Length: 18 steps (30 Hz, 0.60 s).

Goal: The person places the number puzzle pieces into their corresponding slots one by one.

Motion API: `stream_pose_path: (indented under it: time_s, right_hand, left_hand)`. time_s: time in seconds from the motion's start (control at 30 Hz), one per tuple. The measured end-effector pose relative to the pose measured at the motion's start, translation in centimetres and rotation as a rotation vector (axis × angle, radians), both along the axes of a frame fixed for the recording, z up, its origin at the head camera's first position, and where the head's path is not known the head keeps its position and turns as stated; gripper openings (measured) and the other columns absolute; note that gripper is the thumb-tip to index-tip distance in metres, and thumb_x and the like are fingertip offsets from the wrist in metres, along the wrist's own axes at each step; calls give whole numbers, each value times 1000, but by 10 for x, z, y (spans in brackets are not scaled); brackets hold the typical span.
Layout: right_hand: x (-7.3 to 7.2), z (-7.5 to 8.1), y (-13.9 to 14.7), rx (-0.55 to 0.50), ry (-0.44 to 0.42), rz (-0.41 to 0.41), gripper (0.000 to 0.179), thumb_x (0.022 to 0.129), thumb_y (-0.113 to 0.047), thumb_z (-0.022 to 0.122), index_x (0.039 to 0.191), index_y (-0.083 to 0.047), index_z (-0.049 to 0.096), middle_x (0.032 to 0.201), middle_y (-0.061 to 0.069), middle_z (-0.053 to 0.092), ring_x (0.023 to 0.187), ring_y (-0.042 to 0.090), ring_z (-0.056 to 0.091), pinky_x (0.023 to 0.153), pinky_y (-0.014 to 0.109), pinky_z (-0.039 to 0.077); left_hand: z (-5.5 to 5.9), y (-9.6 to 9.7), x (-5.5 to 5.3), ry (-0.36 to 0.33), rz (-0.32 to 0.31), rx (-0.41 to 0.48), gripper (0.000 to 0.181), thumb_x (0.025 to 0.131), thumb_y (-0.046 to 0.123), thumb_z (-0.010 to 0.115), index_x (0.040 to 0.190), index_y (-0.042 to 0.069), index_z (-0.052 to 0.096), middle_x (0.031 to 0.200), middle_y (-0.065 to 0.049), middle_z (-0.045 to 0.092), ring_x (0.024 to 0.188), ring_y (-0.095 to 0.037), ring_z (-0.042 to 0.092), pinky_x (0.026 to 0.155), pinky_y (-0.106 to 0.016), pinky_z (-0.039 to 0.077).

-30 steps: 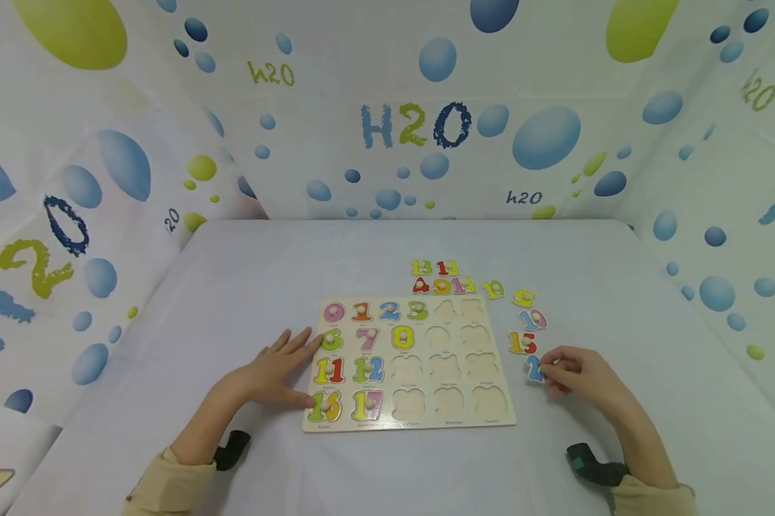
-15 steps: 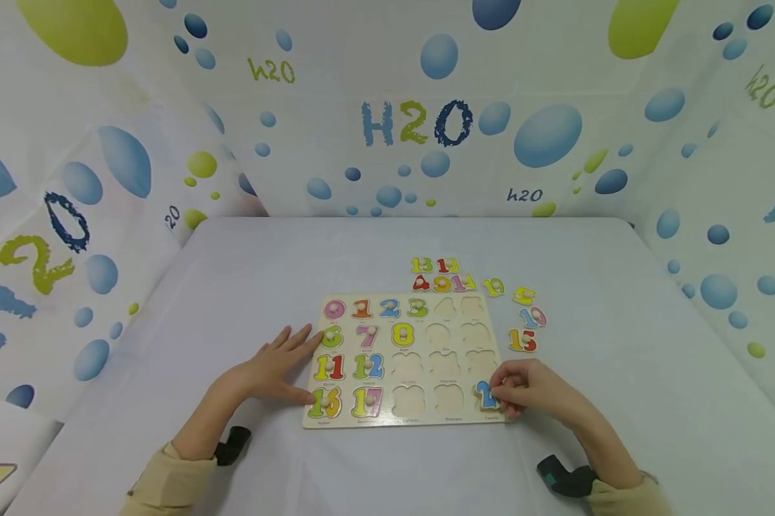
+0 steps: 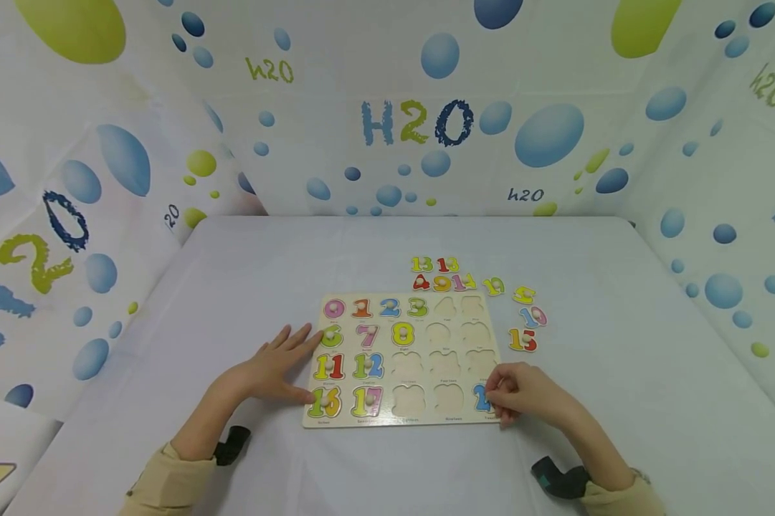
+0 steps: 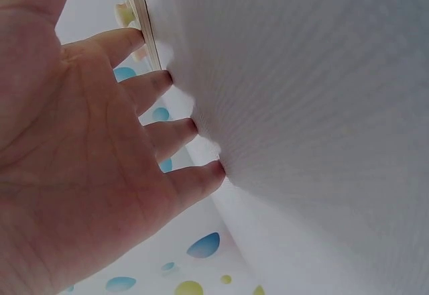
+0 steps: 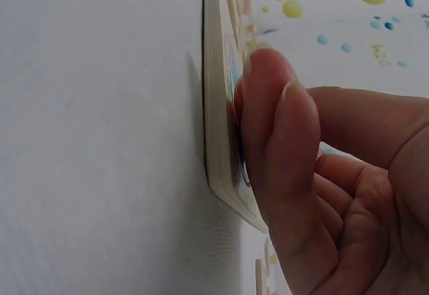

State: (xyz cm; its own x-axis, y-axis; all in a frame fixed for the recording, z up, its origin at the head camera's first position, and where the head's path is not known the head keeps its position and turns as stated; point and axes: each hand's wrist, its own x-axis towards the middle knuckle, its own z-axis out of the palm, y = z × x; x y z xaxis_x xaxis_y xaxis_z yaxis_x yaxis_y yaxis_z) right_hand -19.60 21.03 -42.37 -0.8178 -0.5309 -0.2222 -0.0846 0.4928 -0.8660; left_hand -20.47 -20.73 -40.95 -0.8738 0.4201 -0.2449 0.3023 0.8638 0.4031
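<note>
A wooden number puzzle board (image 3: 419, 423) lies flat on the table, its left columns filled with coloured number pieces. With fingers spread, my left hand (image 3: 264, 371) touches the board's left edge; in the left wrist view the fingertips (image 4: 213, 171) rest on the white cloth and against the board. My right hand (image 3: 532, 394) pinches a blue number piece (image 3: 482, 398) at the bottom right recess of the board. A 2 shows on it; its right part is hidden behind the fingers. Whether it sits fully down in the recess, I cannot tell.
Loose number pieces lie beyond the board, among them a red 4 (image 3: 421, 283) and a yellow-green 13 (image 3: 422, 265). Down the right side are a yellow piece (image 3: 524, 294), a blue-and-pink piece (image 3: 533, 317) and a 15 (image 3: 522, 340). Several recesses (image 3: 448, 399) are unfilled.
My right hand has carried the blue piece left from the table beside the board to the bottom right recess, shifting slightly left at the end. My left hand has stayed put.
</note>
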Motion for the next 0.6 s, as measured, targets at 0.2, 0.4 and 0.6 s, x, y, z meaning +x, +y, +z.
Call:
stream_pose_path:
  time_s: [0.2,0.4,0.6]
  right_hand:
    - [-12,3,15,24,15,10,16,92,-13,60,102,-1,57,63,6,59,52,20,57,49,28,49]
    - [-41,9,45,64,139,-240,25,95,-14,56,112,5,55,69,8,58,56,21,55,48,28,47]
    - [-61,2,53,111,123,-321,26,95,-15,55,109,8,54,69,6,60,59,18,55,52,26,48]
  left_hand:
    - [3,-2,2,-5,-1,18,101,70,44,79,147,5,27,150,-23,16,134,-48,4,100,-68,11]
    - [2,-2,3,-12,6,25,100,71,43,79,148,6,26,151,-22,15,135,-47,3,101,-67,10]
    - [1,-2,2,-8,3,21,100,71,42,79,148,6,26,151,-21,15,135,-47,3,101,-67,10]
